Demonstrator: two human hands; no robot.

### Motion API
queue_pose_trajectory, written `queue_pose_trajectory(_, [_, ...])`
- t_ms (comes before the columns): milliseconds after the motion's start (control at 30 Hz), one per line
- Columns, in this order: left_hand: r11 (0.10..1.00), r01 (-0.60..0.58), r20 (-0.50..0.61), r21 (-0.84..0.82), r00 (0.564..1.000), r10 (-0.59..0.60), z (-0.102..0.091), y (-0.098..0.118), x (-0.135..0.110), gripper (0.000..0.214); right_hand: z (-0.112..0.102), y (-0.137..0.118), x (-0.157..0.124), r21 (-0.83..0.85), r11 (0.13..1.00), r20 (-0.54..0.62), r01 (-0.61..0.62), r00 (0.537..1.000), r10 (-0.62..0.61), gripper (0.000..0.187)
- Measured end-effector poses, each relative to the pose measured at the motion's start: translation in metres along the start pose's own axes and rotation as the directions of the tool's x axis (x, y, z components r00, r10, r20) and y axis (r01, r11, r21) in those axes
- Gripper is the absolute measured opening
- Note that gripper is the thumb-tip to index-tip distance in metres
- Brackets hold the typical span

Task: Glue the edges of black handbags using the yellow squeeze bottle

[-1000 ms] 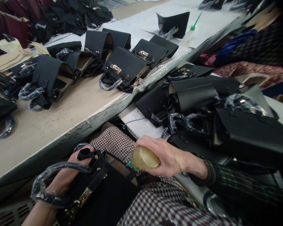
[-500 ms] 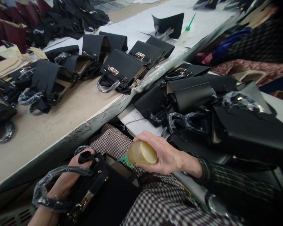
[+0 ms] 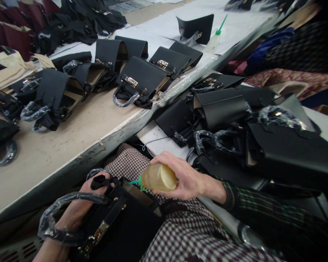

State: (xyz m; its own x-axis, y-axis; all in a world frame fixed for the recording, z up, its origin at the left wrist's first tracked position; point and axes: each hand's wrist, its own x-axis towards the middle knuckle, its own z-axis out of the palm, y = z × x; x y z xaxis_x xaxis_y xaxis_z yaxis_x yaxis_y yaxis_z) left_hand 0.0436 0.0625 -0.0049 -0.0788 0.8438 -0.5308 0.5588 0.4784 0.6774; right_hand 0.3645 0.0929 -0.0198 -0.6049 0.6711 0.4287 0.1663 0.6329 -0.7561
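Note:
A black handbag (image 3: 131, 222) with a gold clasp lies tilted across my lap, on a checked apron (image 3: 186, 233). My left hand (image 3: 89, 189) grips its upper edge; the wrist passes under the plastic-wrapped handle (image 3: 47, 222), and some fingers are hidden behind black material. My right hand (image 3: 180, 176) is wrapped round a squeeze bottle (image 3: 158, 177) of yellowish liquid, tipped on its side. The bottle's green nozzle (image 3: 135, 181) points left into the bag's open side, by the edge. Whether the tip touches the bag I cannot tell.
Several black handbags (image 3: 142, 78) stand along the long table (image 3: 93, 125) at left. More bags (image 3: 221, 109) are heaped on a lower surface at right. A second green-tipped bottle (image 3: 214, 40) stands farther back. Another person's sleeve (image 3: 295, 54) shows at upper right.
My right hand has moved slightly left with the bottle, so the nozzle reaches farther over the bag's edge. My left hand and the bag stay nearly still.

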Motion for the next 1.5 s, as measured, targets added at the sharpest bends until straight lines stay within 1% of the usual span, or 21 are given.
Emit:
queue_pose_trajectory(100, [1.0, -0.006, -0.005, 0.002, 1.0, 0.006, 0.0, 0.002, 0.002, 0.033, -0.003, -0.002, -0.005, -0.022, 0.999, 0.029, -0.029, 0.999, 0.03, 0.061])
queue_pose_trajectory(200, [1.0, -0.016, 0.01, -0.007, 1.0, 0.016, 0.0, -0.001, 0.004, 0.034, -0.005, -0.004, -0.011, -0.042, 0.998, 0.069, -0.056, 0.996, 0.058, 0.058])
queue_pose_trajectory(467, [0.999, -0.024, 0.047, -0.025, 0.999, 0.025, -0.002, -0.029, 0.005, 0.033, -0.007, -0.004, -0.023, -0.052, 0.994, 0.153, -0.1, 0.982, 0.107, 0.062])
queue_pose_trajectory(533, [0.999, -0.039, 0.059, -0.025, 0.997, 0.04, -0.002, -0.031, 0.006, 0.033, -0.009, -0.006, -0.025, -0.061, 0.992, 0.169, -0.107, 0.979, 0.116, 0.061])
queue_pose_trajectory(633, [0.999, -0.027, 0.046, -0.022, 0.999, 0.028, -0.001, -0.02, 0.004, 0.037, -0.013, -0.008, -0.027, -0.066, 0.99, 0.207, -0.122, 0.969, 0.133, 0.058])
queue_pose_trajectory(767, [0.998, 0.059, -0.019, 0.014, 0.998, -0.059, 0.003, 0.007, -0.005, 0.041, -0.015, -0.009, -0.028, -0.089, 0.983, 0.271, -0.163, 0.945, 0.181, 0.056])
queue_pose_trajectory(867, [0.996, 0.092, -0.04, 0.021, 0.995, -0.091, 0.004, 0.018, -0.011, 0.04, -0.016, -0.01, -0.029, -0.093, 0.98, 0.29, -0.175, 0.937, 0.195, 0.057])
queue_pose_trajectory(967, [0.998, 0.029, -0.047, 0.047, 0.999, -0.027, 0.002, 0.014, -0.009, 0.04, -0.019, -0.011, -0.028, -0.098, 0.978, 0.259, -0.184, 0.944, 0.203, 0.055])
queue_pose_trajectory(1100, [0.998, -0.033, -0.031, 0.054, 0.999, 0.035, -0.002, -0.006, 0.003, 0.037, -0.02, -0.01, -0.026, -0.091, 0.98, 0.193, -0.176, 0.963, 0.191, 0.051])
queue_pose_trajectory(1167, [0.998, -0.047, -0.017, 0.038, 0.999, 0.047, -0.003, -0.017, 0.006, 0.034, -0.02, -0.01, -0.026, -0.085, 0.978, 0.202, -0.191, 0.958, 0.205, 0.05])
queue_pose_trajectory(1267, [0.996, -0.084, 0.017, 0.013, 0.996, 0.084, -0.003, -0.027, 0.006, 0.029, -0.021, -0.011, -0.024, -0.079, 0.963, 0.24, -0.259, 0.932, 0.271, 0.049])
queue_pose_trajectory(1333, [0.994, -0.1, 0.04, -0.05, 0.994, 0.102, -0.007, -0.025, 0.0, 0.025, -0.024, -0.013, -0.02, -0.072, 0.942, 0.238, -0.328, 0.911, 0.335, 0.047])
queue_pose_trajectory(1367, [0.99, -0.107, 0.037, -0.093, 0.993, 0.11, -0.012, -0.021, -0.004, 0.026, -0.026, -0.014, -0.018, -0.059, 0.929, 0.22, -0.364, 0.903, 0.368, 0.045])
queue_pose_trajectory(1433, [0.975, -0.122, 0.0, -0.184, 0.992, 0.124, -0.027, -0.01, -0.016, 0.032, -0.03, -0.016, -0.012, -0.005, 0.902, 0.152, -0.432, 0.891, 0.428, 0.043])
queue_pose_trajectory(1467, [0.971, -0.127, -0.008, -0.204, 0.992, 0.128, -0.037, -0.004, -0.023, 0.037, -0.032, -0.016, -0.01, 0.034, 0.887, 0.11, -0.461, 0.884, 0.455, 0.042])
queue_pose_trajectory(1500, [0.974, -0.128, -0.022, -0.186, 0.992, 0.127, -0.046, 0.001, -0.031, 0.04, -0.033, -0.015, -0.009, 0.074, 0.87, 0.066, -0.487, 0.873, 0.483, 0.041])
